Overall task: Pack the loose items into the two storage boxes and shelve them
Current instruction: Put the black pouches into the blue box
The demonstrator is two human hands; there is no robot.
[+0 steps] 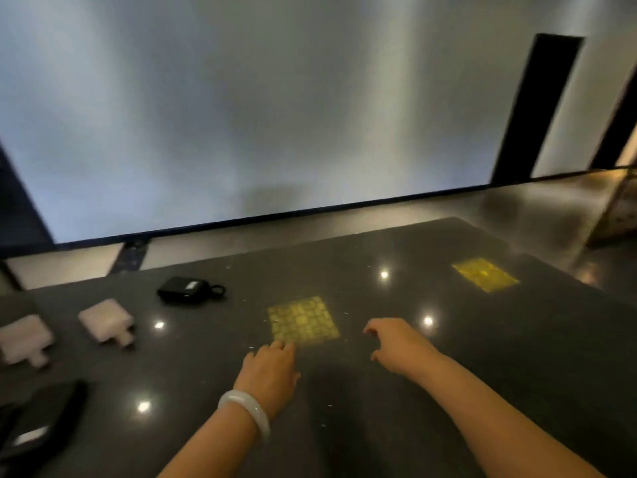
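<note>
Both my hands were out over the dark table (pixel 448 391), and neither had anything in it. My left hand (pixel 270 370), the one with the pale bangle (pixel 246 408) on its wrist, lay low with its fingers relaxed, their tips right at the near edge of the yellow gridded patch (pixel 303 322) in the middle of the table; I could not tell whether they touched the surface. My right hand (pixel 396 346) hovered just right of that patch, fingers spread and loosely curved, thumb apart, as if ready to close on something. The loose items sat well off to the left: a small black pouch (pixel 186 289) with a loop at the far left, two white blocky pieces (pixel 107 320) (pixel 24 338) nearer, and a dark flat thing (pixel 38 422) at the near left edge, too blurred to name. A second yellow patch (pixel 486 274) glowed far right. No storage boxes showed anywhere, so I judged the packing had not begun, and my hands sat centred, probably because that was where the work would be laid out.
</note>
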